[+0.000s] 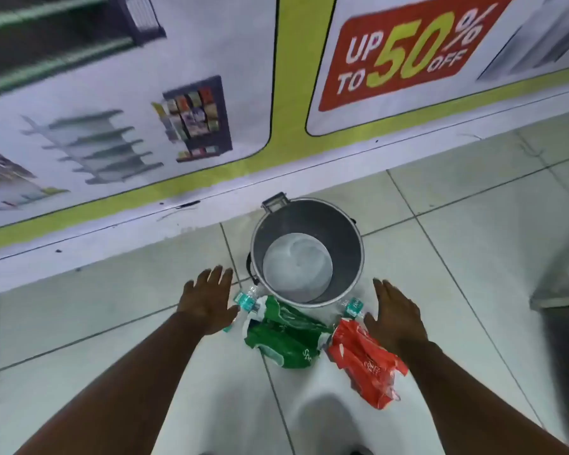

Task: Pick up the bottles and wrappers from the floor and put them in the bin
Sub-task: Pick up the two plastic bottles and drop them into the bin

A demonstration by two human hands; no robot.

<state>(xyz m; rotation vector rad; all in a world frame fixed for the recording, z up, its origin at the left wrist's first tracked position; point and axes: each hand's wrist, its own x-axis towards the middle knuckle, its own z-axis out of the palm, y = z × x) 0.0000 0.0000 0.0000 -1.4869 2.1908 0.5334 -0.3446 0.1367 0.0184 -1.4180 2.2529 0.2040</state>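
Both arms reach down over the tiled floor (pixel 473 241), palms down and fingers spread, holding nothing. Just beyond and between the hands stands the round metal bin (pixel 349 221). By the left hand (pixel 207 300) lies a clear bottle (pixel 247 298), partly under it, touching the green wrapper (pixel 286 336) that lies between the hands. The right hand (pixel 395 315) hovers beside the red wrapper (pixel 365 359), with a second bottle (pixel 354 305) just ahead of its thumb.

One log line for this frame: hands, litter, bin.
left hand: open, empty | right hand: open, empty | two bottles, green wrapper, red wrapper: on floor | bin: empty
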